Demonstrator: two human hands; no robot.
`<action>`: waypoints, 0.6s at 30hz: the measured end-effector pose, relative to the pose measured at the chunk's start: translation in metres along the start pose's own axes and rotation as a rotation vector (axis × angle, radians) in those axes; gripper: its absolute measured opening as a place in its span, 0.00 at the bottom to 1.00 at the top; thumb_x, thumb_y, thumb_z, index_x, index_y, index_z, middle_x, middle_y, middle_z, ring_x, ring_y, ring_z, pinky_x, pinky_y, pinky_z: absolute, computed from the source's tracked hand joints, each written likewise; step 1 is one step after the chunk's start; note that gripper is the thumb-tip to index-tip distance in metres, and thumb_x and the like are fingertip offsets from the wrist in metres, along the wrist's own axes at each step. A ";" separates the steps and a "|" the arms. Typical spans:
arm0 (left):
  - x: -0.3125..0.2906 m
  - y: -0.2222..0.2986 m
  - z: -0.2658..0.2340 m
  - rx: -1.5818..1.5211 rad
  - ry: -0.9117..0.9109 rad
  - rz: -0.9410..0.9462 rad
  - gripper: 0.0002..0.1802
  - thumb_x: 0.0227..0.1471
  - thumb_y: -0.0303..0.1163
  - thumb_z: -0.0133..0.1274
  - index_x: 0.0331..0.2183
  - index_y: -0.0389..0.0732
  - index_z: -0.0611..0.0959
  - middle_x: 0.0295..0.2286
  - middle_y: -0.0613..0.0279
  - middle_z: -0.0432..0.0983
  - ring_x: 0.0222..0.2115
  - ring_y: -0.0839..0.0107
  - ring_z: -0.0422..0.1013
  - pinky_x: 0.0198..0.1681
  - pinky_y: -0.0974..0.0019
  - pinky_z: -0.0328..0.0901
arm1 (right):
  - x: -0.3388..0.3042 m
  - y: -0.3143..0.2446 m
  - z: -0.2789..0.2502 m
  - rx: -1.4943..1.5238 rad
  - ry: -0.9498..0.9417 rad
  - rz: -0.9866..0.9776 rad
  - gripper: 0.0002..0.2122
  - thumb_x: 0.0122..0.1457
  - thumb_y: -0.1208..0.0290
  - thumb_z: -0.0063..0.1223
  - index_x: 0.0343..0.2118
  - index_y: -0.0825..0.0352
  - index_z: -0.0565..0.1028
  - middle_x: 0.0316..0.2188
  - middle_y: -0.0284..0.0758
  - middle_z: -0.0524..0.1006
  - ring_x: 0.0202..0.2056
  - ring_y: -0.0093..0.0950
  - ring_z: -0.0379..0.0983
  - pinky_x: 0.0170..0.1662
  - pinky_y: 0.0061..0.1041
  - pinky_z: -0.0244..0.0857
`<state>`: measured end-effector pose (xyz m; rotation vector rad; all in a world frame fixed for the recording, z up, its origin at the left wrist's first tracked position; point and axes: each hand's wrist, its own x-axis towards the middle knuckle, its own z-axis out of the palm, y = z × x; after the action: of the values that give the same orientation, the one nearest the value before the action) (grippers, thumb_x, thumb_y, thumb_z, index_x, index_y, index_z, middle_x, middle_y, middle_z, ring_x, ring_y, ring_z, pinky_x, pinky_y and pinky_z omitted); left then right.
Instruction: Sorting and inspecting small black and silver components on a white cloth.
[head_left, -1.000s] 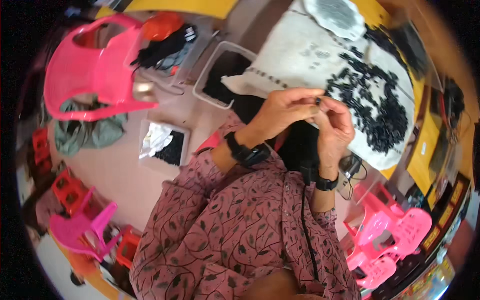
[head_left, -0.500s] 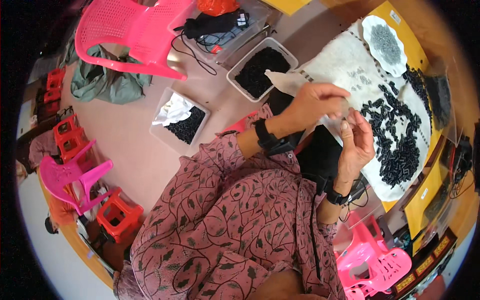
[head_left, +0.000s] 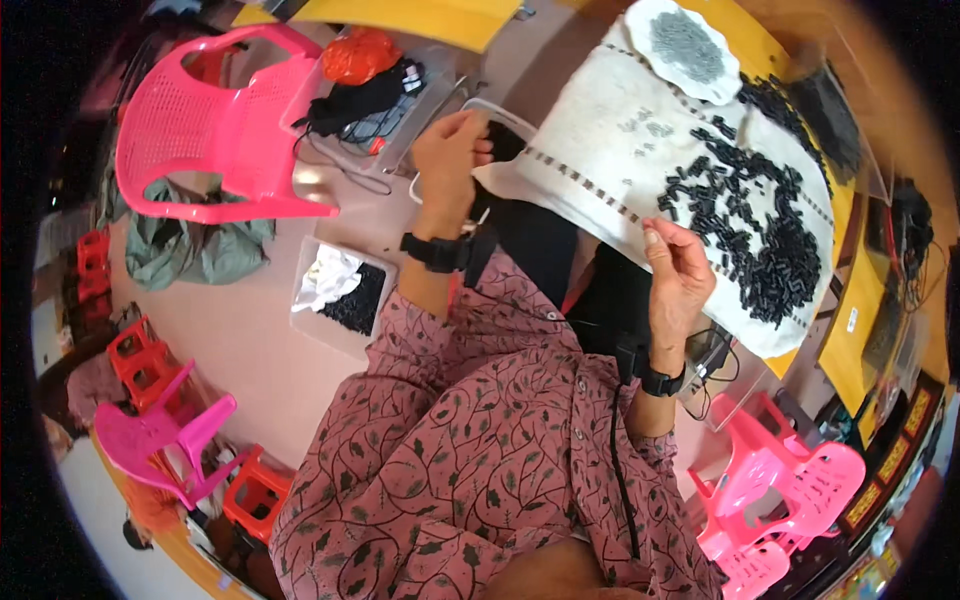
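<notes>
My left hand is raised over the near left side of a white basket of black pieces, its fingers curled. What it holds, if anything, is hidden. At the near edge of a white towel, my right hand has thumb and forefinger pinched together; anything between them is too small to make out. A spread pile of short black cylindrical pieces lies on the towel beyond this hand. Several small clear-grey pieces lie farther back. A white scalloped plate at the back holds many small grey pieces.
A clear tub with black pieces and crumpled white material stands on the floor at left. Behind it are a pink chair and a clear bin with cables. Another pink chair stands at right. The towel covers a yellow table.
My left hand has swung left, away from my right hand, to the basket. My right hand stays pinched by the towel's near edge. The whole view has shifted somewhat.
</notes>
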<state>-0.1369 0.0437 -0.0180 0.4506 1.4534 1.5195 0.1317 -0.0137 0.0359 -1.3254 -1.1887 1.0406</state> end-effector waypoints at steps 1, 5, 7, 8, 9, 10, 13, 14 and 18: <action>0.006 -0.003 -0.006 0.006 0.029 -0.015 0.15 0.52 0.32 0.61 0.40 0.33 0.81 0.25 0.65 0.77 0.22 0.77 0.72 0.24 0.75 0.68 | 0.000 0.002 0.000 0.015 -0.007 0.005 0.05 0.58 0.81 0.56 0.37 0.70 0.79 0.35 0.32 0.80 0.37 0.18 0.73 0.43 0.17 0.66; 0.021 -0.011 -0.019 0.025 0.139 -0.117 0.22 0.49 0.30 0.61 0.46 0.31 0.77 0.24 0.62 0.75 0.20 0.75 0.71 0.21 0.74 0.68 | 0.001 0.015 0.000 -0.021 -0.026 -0.029 0.04 0.58 0.79 0.56 0.36 0.68 0.79 0.30 0.26 0.79 0.30 0.13 0.71 0.35 0.14 0.65; 0.025 -0.014 -0.024 0.093 0.105 -0.087 0.23 0.49 0.30 0.62 0.46 0.30 0.76 0.23 0.63 0.74 0.21 0.75 0.71 0.21 0.74 0.67 | 0.001 0.010 0.000 0.024 -0.033 -0.026 0.04 0.58 0.79 0.56 0.35 0.69 0.79 0.27 0.25 0.78 0.27 0.12 0.69 0.30 0.14 0.64; 0.024 -0.016 -0.023 0.095 0.062 -0.091 0.23 0.49 0.30 0.62 0.46 0.30 0.76 0.23 0.63 0.74 0.21 0.75 0.71 0.21 0.74 0.67 | 0.001 0.006 -0.001 0.037 -0.036 0.009 0.04 0.58 0.79 0.56 0.35 0.69 0.79 0.26 0.25 0.77 0.26 0.12 0.68 0.30 0.14 0.63; 0.023 -0.020 -0.021 0.093 0.078 -0.031 0.23 0.50 0.30 0.62 0.46 0.30 0.76 0.24 0.63 0.74 0.21 0.75 0.71 0.21 0.75 0.67 | 0.001 0.003 -0.004 0.053 -0.041 0.045 0.03 0.58 0.79 0.56 0.35 0.69 0.78 0.26 0.26 0.77 0.26 0.13 0.68 0.29 0.14 0.63; 0.021 -0.021 -0.017 0.087 0.100 0.029 0.22 0.50 0.29 0.61 0.45 0.30 0.76 0.24 0.64 0.74 0.22 0.76 0.71 0.22 0.75 0.67 | 0.001 0.006 -0.007 0.046 -0.008 0.036 0.03 0.58 0.79 0.56 0.35 0.69 0.78 0.26 0.26 0.77 0.26 0.13 0.68 0.29 0.14 0.63; 0.013 -0.017 -0.002 0.076 0.049 0.038 0.20 0.51 0.28 0.60 0.45 0.31 0.76 0.25 0.64 0.75 0.22 0.76 0.71 0.24 0.75 0.67 | 0.004 0.015 -0.021 -0.002 -0.008 -0.066 0.03 0.58 0.79 0.55 0.35 0.70 0.78 0.26 0.28 0.76 0.27 0.14 0.69 0.30 0.16 0.63; 0.011 -0.019 -0.001 0.040 0.014 0.054 0.18 0.53 0.27 0.59 0.46 0.33 0.76 0.26 0.64 0.75 0.24 0.77 0.71 0.26 0.76 0.67 | 0.003 0.013 -0.025 -0.033 -0.018 -0.077 0.03 0.58 0.80 0.55 0.35 0.70 0.78 0.27 0.29 0.76 0.27 0.15 0.69 0.30 0.16 0.63; -0.006 -0.014 0.014 0.004 -0.059 0.104 0.14 0.55 0.28 0.57 0.43 0.34 0.79 0.28 0.66 0.76 0.25 0.79 0.70 0.28 0.77 0.66 | 0.000 0.011 -0.040 -0.087 -0.007 -0.054 0.04 0.57 0.80 0.55 0.34 0.70 0.78 0.28 0.31 0.77 0.28 0.17 0.70 0.32 0.18 0.64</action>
<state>-0.1173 0.0445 -0.0250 0.5761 1.4063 1.5719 0.1721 -0.0192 0.0285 -1.3503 -1.2806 0.9644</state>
